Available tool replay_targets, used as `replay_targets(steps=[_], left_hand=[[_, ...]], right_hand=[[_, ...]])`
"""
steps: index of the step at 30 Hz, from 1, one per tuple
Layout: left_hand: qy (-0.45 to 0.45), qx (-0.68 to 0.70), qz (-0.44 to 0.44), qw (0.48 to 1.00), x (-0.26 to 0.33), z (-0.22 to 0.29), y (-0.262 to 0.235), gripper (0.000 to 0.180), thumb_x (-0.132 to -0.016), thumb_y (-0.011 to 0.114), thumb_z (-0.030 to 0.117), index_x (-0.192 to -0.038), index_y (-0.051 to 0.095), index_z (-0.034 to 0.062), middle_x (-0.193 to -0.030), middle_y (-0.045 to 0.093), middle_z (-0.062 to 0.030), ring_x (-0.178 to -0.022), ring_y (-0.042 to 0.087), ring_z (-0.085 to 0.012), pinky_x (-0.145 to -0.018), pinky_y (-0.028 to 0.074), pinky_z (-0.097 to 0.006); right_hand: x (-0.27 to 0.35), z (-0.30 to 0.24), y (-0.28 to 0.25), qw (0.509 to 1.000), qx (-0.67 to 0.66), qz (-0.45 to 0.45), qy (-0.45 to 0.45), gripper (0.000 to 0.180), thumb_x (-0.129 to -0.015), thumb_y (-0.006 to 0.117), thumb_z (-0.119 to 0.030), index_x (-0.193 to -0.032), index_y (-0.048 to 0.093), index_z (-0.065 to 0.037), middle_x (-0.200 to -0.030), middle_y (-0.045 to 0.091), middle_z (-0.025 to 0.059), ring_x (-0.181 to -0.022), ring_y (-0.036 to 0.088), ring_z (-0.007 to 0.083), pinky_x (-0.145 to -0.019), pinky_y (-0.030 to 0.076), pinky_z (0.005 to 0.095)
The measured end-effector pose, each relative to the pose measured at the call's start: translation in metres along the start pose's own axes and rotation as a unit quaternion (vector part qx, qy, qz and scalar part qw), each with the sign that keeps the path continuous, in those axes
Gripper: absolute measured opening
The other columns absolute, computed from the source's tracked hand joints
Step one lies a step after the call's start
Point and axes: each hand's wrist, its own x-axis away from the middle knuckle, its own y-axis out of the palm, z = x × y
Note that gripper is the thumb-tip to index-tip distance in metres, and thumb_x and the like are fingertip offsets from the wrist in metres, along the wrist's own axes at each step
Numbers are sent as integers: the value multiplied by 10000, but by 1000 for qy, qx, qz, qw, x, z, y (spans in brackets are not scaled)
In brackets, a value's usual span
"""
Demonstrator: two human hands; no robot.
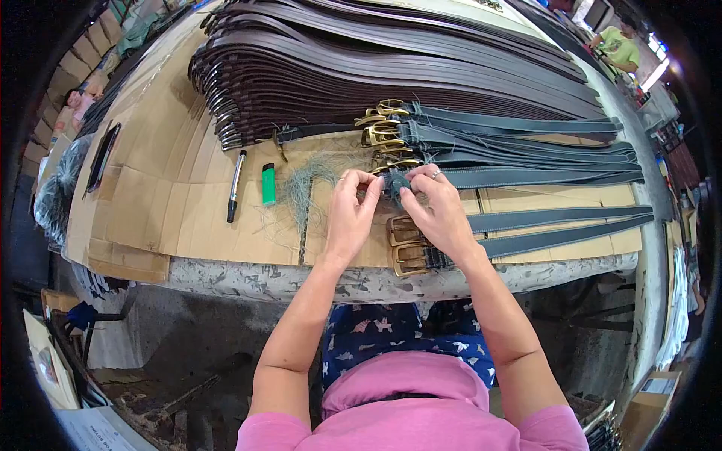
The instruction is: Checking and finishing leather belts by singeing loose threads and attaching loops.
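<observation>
1. Left hand (pixel 352 216) pinches the left end of the dark belt (pixel 541 177)
2. Right hand (pixel 438 210) pinches it just beside, nearer its long run
3. Belt lies across the desk (pixel 226 276), long axis running right from both hands

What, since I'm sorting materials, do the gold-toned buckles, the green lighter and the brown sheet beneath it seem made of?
Gold-toned buckles: probably metal, shiny, given their bright highlights; plating can't be told. Green lighter: likely plastic, smooth, with an evenly coloured body. Brown sheet: apparently cardboard, matt, judging by its tan colour and fold creases.
</observation>
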Motion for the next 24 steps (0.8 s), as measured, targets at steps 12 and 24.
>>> replay_targets(steps=[12,24], left_hand=[[2,-6,5,1000,-1,-2,3,210,-931,582,196,-889,580,-10,-822,564,-84,-761,522,-184,-645,403,-303],[-26,10,-10,1000,-3,-16,2,207,-945,583,198,-897,574,-3,-823,584,-25,-783,526,-95,-729,428,-244]], right_hand=[[3,2,-3,1000,-19,-3,15,200,-825,619,-86,-749,540,82,-949,573,195,-894,558,336,-775,451,383],[4,7,3,1000,-14,23,-13,192,-827,600,-96,-770,556,82,-919,568,195,-889,546,339,-789,440,399]])
